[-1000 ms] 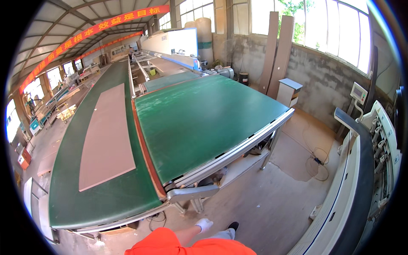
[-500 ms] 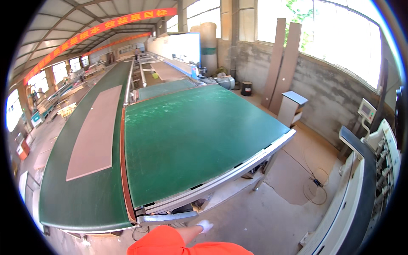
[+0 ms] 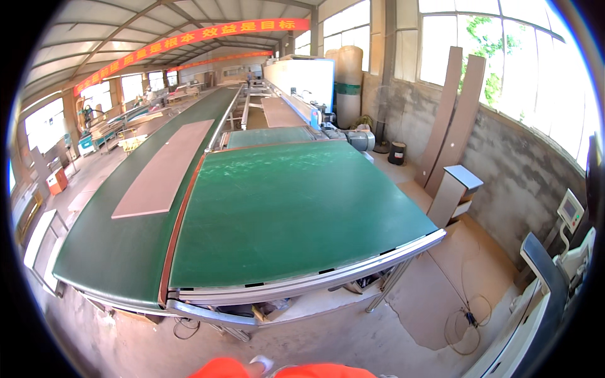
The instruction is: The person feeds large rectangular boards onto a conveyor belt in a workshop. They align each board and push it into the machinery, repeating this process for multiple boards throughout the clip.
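Observation:
My left hand (image 3: 262,362), in a white glove, is low at the bottom edge between my orange sleeves (image 3: 324,371). It is small and partly hidden, so its fingers cannot be made out, and nothing shows in it. My right hand does not show clearly. Ahead of me stands a wide green belt table (image 3: 302,208) with a metal front rail (image 3: 315,277). Along its left side runs a long green conveyor (image 3: 113,258), carrying a flat brownish board (image 3: 165,173). Both hands are apart from the table and the board.
A looped cable (image 3: 469,318) lies on the floor at the right, near a machine with a dark padded edge (image 3: 545,271) and a small control screen (image 3: 571,211). Two tall boards (image 3: 457,126) lean on the wall behind a small cabinet (image 3: 450,195). A motor (image 3: 360,140) sits behind the table.
The view has swung left and drawn back from the table. The board lies farther along the conveyor. My left hand and forearm have dropped toward the bottom edge.

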A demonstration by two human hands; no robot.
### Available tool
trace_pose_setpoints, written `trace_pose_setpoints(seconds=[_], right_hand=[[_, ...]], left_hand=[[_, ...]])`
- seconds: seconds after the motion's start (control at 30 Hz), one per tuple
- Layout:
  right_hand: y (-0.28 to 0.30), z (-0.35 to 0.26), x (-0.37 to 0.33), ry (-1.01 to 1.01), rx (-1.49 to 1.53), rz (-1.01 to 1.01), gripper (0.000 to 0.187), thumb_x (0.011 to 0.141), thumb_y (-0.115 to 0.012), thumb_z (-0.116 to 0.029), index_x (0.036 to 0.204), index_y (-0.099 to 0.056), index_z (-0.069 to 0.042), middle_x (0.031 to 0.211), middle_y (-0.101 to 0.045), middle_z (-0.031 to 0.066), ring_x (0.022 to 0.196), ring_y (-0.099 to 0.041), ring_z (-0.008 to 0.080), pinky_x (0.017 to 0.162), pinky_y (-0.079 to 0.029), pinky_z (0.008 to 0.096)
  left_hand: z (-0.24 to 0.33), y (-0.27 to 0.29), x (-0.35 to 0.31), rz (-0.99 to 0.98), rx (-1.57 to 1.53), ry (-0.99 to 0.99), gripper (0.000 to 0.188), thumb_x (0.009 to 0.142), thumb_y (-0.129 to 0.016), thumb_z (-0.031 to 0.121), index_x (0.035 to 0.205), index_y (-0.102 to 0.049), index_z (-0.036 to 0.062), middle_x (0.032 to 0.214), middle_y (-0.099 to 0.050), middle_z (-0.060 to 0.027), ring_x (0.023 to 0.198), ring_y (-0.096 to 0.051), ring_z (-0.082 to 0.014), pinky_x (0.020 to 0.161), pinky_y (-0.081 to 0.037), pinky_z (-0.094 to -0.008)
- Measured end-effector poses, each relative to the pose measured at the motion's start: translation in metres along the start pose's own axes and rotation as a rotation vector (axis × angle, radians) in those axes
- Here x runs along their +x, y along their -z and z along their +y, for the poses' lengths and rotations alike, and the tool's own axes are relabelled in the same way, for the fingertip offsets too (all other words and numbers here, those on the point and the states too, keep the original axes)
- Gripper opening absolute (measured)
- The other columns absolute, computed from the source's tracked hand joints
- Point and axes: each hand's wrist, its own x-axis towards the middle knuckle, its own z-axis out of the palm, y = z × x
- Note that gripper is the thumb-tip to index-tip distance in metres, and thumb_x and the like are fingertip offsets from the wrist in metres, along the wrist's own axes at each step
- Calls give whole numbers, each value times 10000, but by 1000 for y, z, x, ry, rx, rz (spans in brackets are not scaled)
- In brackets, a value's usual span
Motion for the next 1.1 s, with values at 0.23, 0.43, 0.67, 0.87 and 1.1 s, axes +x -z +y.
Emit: trace_pose_setpoints(seconds=[0.23, 0.43, 0.67, 0.87, 1.1], right_hand=[[50, 37, 41, 58, -147, -122, 639, 968, -715, -640, 902, -826, -15, 809, -783, 140, 761, -723, 296, 787, -586, 493], [58, 57, 54, 106, -236, -192, 641, 967, -714, -643, 910, -828, -14, 816, -786, 147, 769, -729, 301, 791, -587, 496], [41, 69, 47, 186, -273, -223, 644, 966, -714, -645, 921, -830, -13, 825, -789, 156, 778, -736, 306, 795, -588, 500], [5, 69, 16, 232, -272, -233, 645, 965, -714, -646, 935, -831, -12, 842, -792, 165, 795, -741, 311, 804, -588, 501], [-6, 75, -21, 140, -381, -275, 641, 959, -720, -643, 987, -828, -12, 915, -795, 184, 876, -746, 327, 843, -584, 495]], left_hand=[[-10, -106, -82, 2, -423, 337, 672, 940, -665, 597, 1332, -791, 66, 1350, -774, -221, 1355, -697, -376, 1094, -546, -459], [37, -182, -90, 54, -525, 277, 641, 961, -626, 567, 1272, -807, 37, 1333, -765, -256, 1321, -698, -423, 1096, -533, -504], [-6, -195, -124, -30, -422, 162, 600, 982, -582, 506, 1262, -802, 23, 1321, -751, -288, 1298, -684, -475, 1104, -530, -527], [-47, -184, -140, 334, -441, 179, 434, 994, -618, 393, 1126, -806, 24, 1098, -806, -273, 1039, -773, -466, 910, -611, -558], [-92, -217, -159, 339, -513, 202, 447, 1132, -479, 432, 1189, -745, 78, 1131, -778, -211, 1073, -710, -423, 966, -563, -530]])
